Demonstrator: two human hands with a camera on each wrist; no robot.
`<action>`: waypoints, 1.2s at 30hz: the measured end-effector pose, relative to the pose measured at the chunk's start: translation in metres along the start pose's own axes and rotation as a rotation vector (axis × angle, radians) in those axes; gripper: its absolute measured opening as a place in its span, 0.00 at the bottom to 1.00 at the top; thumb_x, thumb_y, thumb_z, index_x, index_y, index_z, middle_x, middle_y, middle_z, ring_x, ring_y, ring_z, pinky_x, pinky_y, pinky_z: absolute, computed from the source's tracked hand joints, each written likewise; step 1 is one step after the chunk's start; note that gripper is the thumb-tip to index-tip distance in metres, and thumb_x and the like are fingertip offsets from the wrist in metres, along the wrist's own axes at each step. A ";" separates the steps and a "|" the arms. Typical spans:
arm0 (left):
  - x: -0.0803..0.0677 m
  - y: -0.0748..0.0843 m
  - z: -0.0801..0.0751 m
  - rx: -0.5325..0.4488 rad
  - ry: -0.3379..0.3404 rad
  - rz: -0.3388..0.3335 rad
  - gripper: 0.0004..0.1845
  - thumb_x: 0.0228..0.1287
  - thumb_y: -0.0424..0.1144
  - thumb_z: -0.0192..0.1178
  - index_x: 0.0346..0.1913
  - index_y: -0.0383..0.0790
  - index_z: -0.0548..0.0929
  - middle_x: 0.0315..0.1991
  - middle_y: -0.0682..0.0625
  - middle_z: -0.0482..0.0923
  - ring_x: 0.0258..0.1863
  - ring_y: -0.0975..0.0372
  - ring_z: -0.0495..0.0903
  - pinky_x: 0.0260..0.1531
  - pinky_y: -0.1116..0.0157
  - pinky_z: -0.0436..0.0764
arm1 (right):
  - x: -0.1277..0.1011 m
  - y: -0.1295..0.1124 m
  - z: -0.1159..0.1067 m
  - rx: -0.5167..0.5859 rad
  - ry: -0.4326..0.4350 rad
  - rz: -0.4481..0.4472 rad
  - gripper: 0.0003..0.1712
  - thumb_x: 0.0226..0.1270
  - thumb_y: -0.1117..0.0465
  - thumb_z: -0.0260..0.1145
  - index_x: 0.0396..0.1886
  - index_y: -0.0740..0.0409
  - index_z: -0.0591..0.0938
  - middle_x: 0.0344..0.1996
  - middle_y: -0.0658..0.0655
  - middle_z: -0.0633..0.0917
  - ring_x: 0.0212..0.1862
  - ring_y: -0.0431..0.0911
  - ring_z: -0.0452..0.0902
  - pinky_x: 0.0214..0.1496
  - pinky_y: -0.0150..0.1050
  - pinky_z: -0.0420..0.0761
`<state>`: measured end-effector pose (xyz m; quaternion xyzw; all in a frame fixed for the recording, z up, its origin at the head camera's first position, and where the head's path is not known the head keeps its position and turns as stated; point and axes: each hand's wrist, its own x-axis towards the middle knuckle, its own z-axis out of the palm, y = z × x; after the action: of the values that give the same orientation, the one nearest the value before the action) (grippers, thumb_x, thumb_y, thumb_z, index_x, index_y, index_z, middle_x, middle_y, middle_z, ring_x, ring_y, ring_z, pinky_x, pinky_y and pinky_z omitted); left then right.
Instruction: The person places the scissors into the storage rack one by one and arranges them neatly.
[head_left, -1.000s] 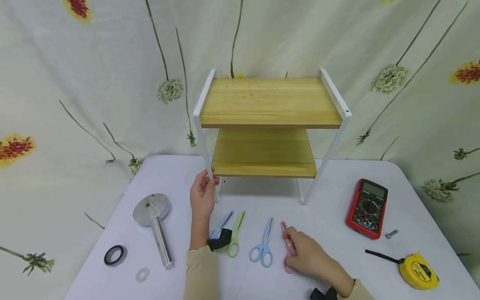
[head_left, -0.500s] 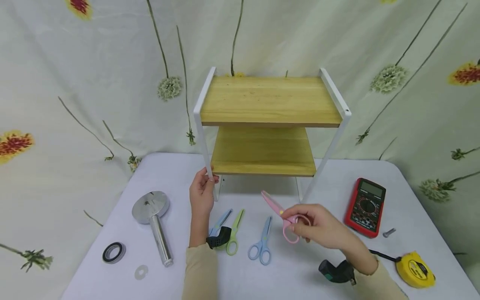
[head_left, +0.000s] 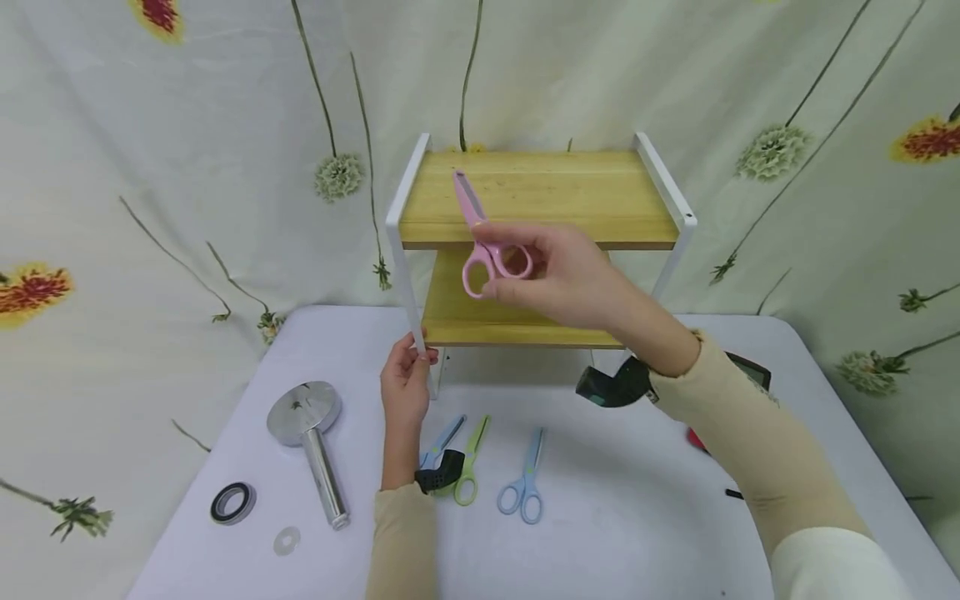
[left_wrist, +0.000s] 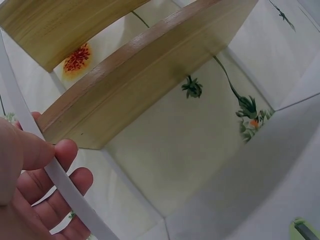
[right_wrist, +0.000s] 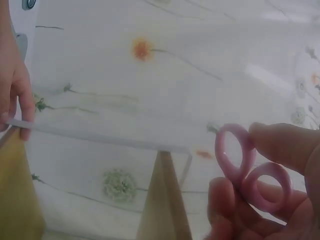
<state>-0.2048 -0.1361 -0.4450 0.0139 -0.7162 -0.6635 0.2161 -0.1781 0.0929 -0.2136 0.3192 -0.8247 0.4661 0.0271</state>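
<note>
Pink scissors (head_left: 477, 265) are pinched by the handles in my right hand (head_left: 573, 279), raised in front of the two-tier wooden shelf (head_left: 570, 196) with their blades pointing up and to the left. In the right wrist view, the pink finger loops (right_wrist: 231, 172) show between thumb and fingers. My left hand (head_left: 406, 385) grips the white frame post (left_wrist: 62, 180) at the shelf's left, just by the lower board (left_wrist: 135, 87). On the table before the shelf lie blue scissors (head_left: 530, 483), green scissors (head_left: 470, 467) and a second blue pair (head_left: 442, 442), partly hidden by the left wrist camera.
On the left lie a shower head (head_left: 313, 425), a black-and-grey ring (head_left: 232, 503) and a translucent washer (head_left: 286, 541). A red multimeter (head_left: 752, 371) at the right is mostly covered by my right sleeve. A floral cloth (head_left: 225, 167) hangs behind the white table (head_left: 360, 333).
My right hand has picked the pink scissors off the table and carried them up and leftward to the shelf. My left hand stays on the frame post.
</note>
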 end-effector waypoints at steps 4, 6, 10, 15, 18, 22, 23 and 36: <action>0.000 -0.003 0.000 0.018 -0.005 -0.004 0.19 0.76 0.27 0.50 0.65 0.37 0.79 0.43 0.33 0.83 0.38 0.72 0.80 0.48 0.75 0.78 | 0.033 -0.005 0.005 -0.119 0.014 0.041 0.31 0.64 0.61 0.73 0.67 0.60 0.79 0.42 0.56 0.84 0.34 0.48 0.71 0.31 0.31 0.70; 0.001 -0.002 -0.001 0.032 -0.007 -0.006 0.19 0.77 0.28 0.50 0.65 0.38 0.78 0.43 0.33 0.83 0.38 0.72 0.80 0.49 0.75 0.77 | 0.050 -0.007 0.007 -0.184 0.010 0.044 0.31 0.65 0.59 0.73 0.67 0.59 0.79 0.43 0.54 0.85 0.34 0.47 0.71 0.31 0.31 0.71; 0.001 -0.002 -0.001 0.034 -0.015 -0.028 0.19 0.77 0.29 0.50 0.66 0.40 0.78 0.44 0.34 0.84 0.40 0.71 0.80 0.51 0.72 0.77 | 0.080 -0.003 0.011 -0.289 -0.021 0.029 0.25 0.67 0.55 0.71 0.61 0.59 0.82 0.40 0.55 0.84 0.35 0.45 0.73 0.35 0.32 0.71; 0.000 -0.002 -0.002 0.030 -0.029 -0.050 0.19 0.77 0.30 0.50 0.66 0.40 0.78 0.45 0.34 0.83 0.40 0.70 0.80 0.55 0.64 0.77 | 0.103 0.008 0.020 -0.432 -0.023 -0.027 0.18 0.72 0.49 0.67 0.52 0.55 0.87 0.32 0.52 0.85 0.37 0.43 0.74 0.40 0.32 0.70; 0.000 -0.002 -0.002 0.028 -0.026 -0.038 0.19 0.77 0.30 0.51 0.66 0.40 0.78 0.44 0.34 0.83 0.40 0.69 0.80 0.56 0.60 0.77 | 0.106 0.012 0.026 -0.545 0.004 -0.074 0.15 0.74 0.46 0.63 0.43 0.50 0.88 0.20 0.48 0.77 0.34 0.45 0.70 0.38 0.35 0.65; 0.000 -0.002 -0.003 0.023 -0.023 -0.027 0.19 0.77 0.29 0.51 0.65 0.39 0.79 0.44 0.33 0.83 0.40 0.69 0.80 0.54 0.64 0.77 | 0.105 0.013 0.030 -0.620 0.051 -0.113 0.14 0.75 0.45 0.61 0.39 0.45 0.89 0.13 0.46 0.69 0.34 0.47 0.69 0.35 0.37 0.63; 0.000 -0.002 -0.003 0.023 -0.022 -0.027 0.19 0.77 0.29 0.51 0.65 0.40 0.79 0.44 0.33 0.84 0.40 0.69 0.81 0.53 0.66 0.77 | 0.104 0.014 0.031 -0.623 0.058 -0.116 0.14 0.75 0.44 0.61 0.39 0.44 0.89 0.13 0.46 0.69 0.34 0.47 0.70 0.34 0.37 0.63; 0.000 -0.001 -0.003 0.033 -0.020 -0.033 0.19 0.77 0.29 0.51 0.66 0.40 0.79 0.44 0.33 0.84 0.39 0.70 0.81 0.48 0.75 0.77 | 0.101 0.014 0.033 -0.645 0.091 -0.127 0.15 0.76 0.44 0.60 0.41 0.45 0.89 0.17 0.50 0.75 0.37 0.48 0.73 0.40 0.40 0.68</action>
<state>-0.2044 -0.1391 -0.4455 0.0226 -0.7287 -0.6554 0.1975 -0.2578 0.0216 -0.2078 0.3237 -0.9062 0.1920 0.1926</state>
